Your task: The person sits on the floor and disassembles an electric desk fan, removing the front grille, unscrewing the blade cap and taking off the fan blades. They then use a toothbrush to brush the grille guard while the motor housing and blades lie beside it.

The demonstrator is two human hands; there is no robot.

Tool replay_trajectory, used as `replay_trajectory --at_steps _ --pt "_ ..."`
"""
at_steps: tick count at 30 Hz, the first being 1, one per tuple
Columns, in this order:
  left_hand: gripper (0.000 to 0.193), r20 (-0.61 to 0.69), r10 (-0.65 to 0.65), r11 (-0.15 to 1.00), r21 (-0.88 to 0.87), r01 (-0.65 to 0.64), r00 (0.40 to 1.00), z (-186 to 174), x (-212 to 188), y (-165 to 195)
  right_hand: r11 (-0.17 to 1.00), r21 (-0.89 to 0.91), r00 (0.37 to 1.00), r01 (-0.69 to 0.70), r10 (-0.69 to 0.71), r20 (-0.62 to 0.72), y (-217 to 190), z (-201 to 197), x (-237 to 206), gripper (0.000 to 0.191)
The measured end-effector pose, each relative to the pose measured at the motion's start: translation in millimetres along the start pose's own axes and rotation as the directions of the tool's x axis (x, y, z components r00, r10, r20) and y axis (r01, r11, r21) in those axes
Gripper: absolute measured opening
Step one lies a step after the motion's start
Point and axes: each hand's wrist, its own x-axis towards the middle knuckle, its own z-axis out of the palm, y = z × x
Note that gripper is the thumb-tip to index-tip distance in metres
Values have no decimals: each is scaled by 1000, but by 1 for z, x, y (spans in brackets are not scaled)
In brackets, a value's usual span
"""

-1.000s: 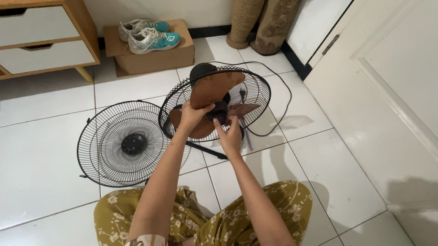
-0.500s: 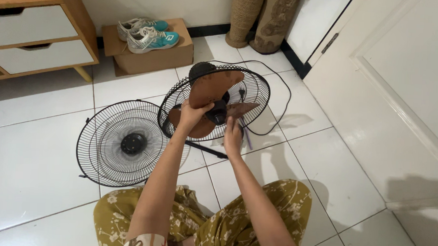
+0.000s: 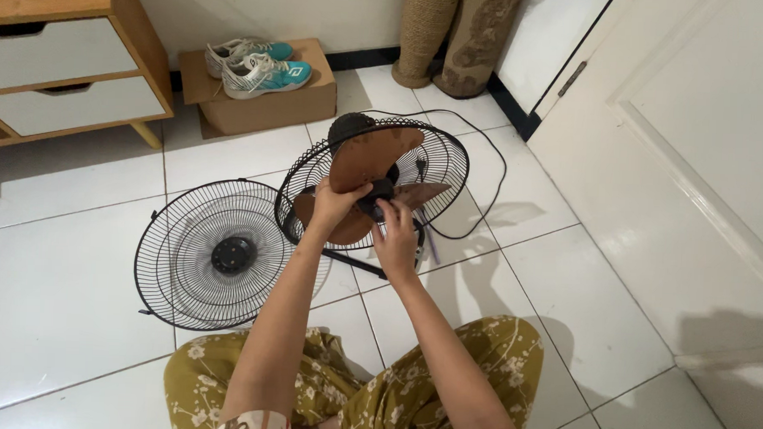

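Observation:
A floor fan stands on the white tiles with its rear black wire grille (image 3: 441, 162) still on. Its brown three-bladed propeller (image 3: 373, 155) sits in front of that grille. My left hand (image 3: 333, 206) grips the lower left blade. My right hand (image 3: 393, 232) has its fingers pinched on the black hub cap (image 3: 376, 195) at the propeller's centre. The detached front grille (image 3: 215, 253) lies flat on the floor to the left, close to my left forearm.
A cardboard box (image 3: 263, 105) carrying a pair of teal and white sneakers (image 3: 253, 64) sits behind the fan. A wooden drawer unit (image 3: 61, 59) is far left. The fan's black cord (image 3: 492, 189) loops right, toward a white door (image 3: 705, 150). Two rolled mats (image 3: 451, 35) lean at the back.
My right hand has moved from the right blade to the hub cap at the centre. My left hand stays on the lower left blade.

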Motion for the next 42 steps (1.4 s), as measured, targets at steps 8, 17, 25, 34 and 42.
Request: replay_trajectory --at_steps 8,17,25,34,42 --pt "35 -7 -59 998 -13 58 998 0 -1 4 822 262 862 -506 487 139 -3 -1 8 45" --pt "39 -9 8 999 48 -8 1000 0 -1 3 24 488 406 -873 591 697 2 -3 19 69" --pt "39 -18 -40 997 64 41 999 0 0 3 146 382 359 -913 731 579 0 -2 12 71" --pt "35 20 -46 999 14 45 999 -1 -1 4 990 -142 996 2 11 93 -14 -9 9 62" --pt "35 6 -3 1000 26 3 1000 0 -1 1 834 334 893 -439 447 58 -3 5 11 43"
